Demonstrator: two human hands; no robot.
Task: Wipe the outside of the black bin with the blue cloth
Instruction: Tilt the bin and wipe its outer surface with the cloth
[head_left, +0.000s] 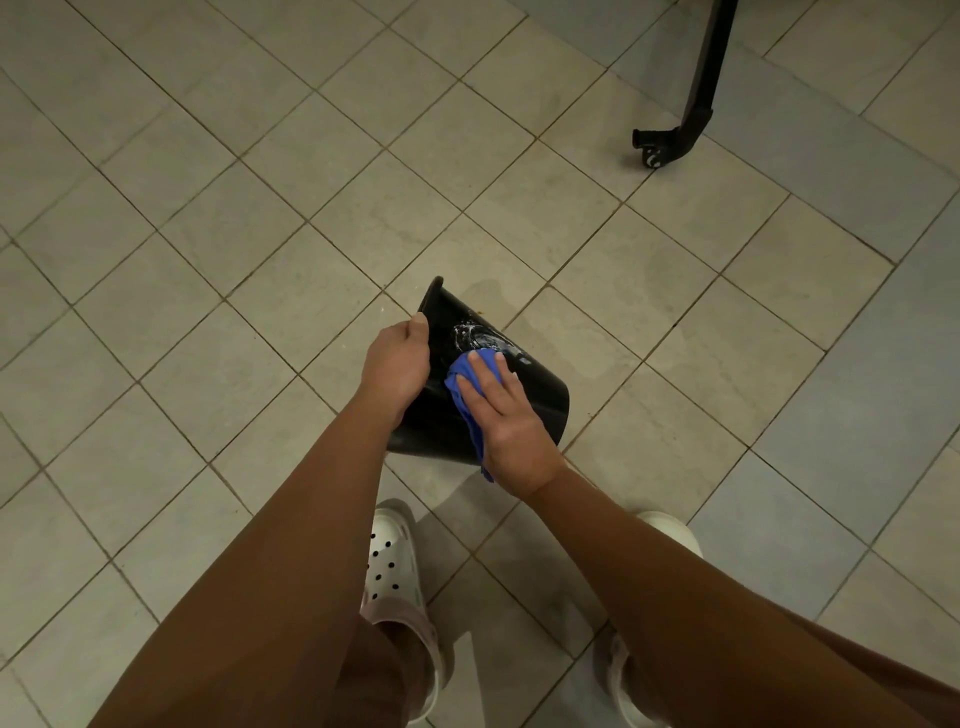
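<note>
Left hand (397, 364) grips the rim of the black bin (537, 387), which is tilted over the tiled floor (311, 182). Right hand (506, 415), fingers flat, presses the blue cloth (461, 388) to its side. Suds (475, 335) may make the rim slip. Underside hidden; whether the bin touches the floor is unclear.
</note>
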